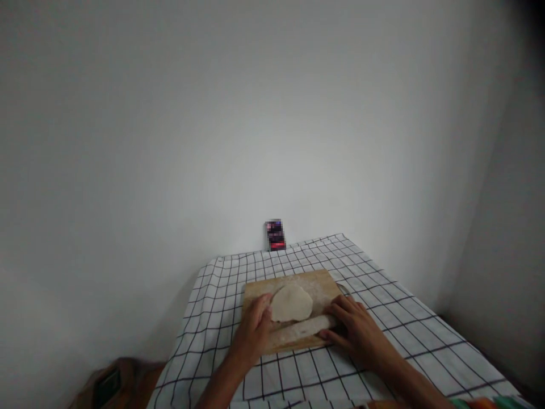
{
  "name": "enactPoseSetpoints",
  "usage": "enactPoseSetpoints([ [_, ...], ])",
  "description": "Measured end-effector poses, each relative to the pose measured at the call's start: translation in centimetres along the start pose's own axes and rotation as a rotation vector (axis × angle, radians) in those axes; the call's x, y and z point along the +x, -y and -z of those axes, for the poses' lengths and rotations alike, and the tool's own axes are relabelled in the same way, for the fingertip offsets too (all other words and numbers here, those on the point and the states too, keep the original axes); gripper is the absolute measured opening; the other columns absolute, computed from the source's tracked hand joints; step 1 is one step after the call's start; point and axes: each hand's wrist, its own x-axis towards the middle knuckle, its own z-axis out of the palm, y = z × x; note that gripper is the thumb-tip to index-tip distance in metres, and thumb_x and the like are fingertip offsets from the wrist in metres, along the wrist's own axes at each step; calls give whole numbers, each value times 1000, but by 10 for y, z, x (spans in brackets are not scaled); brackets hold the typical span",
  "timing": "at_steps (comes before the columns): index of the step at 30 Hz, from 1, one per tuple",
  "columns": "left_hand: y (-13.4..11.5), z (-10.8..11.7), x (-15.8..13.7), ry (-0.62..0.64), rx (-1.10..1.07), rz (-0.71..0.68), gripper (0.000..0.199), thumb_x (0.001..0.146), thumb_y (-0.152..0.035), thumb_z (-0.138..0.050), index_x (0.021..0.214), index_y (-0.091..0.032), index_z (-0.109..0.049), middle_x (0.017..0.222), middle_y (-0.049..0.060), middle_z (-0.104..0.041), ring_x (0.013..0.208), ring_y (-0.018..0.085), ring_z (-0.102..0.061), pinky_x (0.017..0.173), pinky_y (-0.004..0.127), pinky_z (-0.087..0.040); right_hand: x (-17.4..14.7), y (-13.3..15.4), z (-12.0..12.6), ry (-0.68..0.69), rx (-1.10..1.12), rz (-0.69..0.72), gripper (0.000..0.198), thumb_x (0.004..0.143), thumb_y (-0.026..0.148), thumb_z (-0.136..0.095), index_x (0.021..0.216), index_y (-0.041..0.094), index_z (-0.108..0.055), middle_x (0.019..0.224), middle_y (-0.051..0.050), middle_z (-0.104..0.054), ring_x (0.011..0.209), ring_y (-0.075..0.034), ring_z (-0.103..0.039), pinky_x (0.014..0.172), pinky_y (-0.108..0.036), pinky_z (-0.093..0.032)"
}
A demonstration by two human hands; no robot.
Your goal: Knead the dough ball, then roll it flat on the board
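Note:
A flat, roughly round piece of pale dough (292, 303) lies on a wooden board (317, 278). In front of it, a floured rolling pin (300, 330) lies across the board, slightly tilted up to the right. My left hand (254, 326) is at the dough's left edge, thumb and fingers closed there; its palm hides the pin's left end. My right hand (351, 326) has its fingers and thumb around the pin's right end, which they cover.
Beneath the board is a white cloth with dark checked lines (298, 372) covering the table. A small dark upright object (275, 234), blurred out, leans against the white wall (272, 125) at the back. On the floor at lower left stands a brown object (108, 383).

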Motion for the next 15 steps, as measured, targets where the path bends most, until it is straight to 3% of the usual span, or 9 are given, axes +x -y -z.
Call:
enactPoseSetpoints([
  [5, 8, 13, 35, -21, 36, 61, 44, 102, -31, -46, 137, -16, -67, 141, 15, -71, 133, 27, -65, 116, 42, -50, -4, 0, 2, 3, 99, 12, 32, 85, 50, -84, 108, 29, -75, 114, -7, -71, 111, -31, -66, 96, -45, -53],
  [10, -1, 7, 57, 43, 44, 43, 43, 98, -40, -56, 125, -11, -74, 121, 16, -75, 112, 29, -70, 105, 44, -52, -5, -4, -2, -25, 191, 21, 39, 86, 61, -80, 105, 28, -76, 107, -7, -72, 103, -31, -68, 91, -44, -55],
  [15, -12, 2, 61, 73, -45, 23, 43, 70, -42, -88, 103, -20, -72, 121, 10, -72, 116, 33, -64, 105, 44, -48, -5, -13, -12, -43, 261, 13, 46, 84, 69, -77, 105, 28, -77, 108, -9, -72, 102, -33, -69, 90, -46, -57],
])
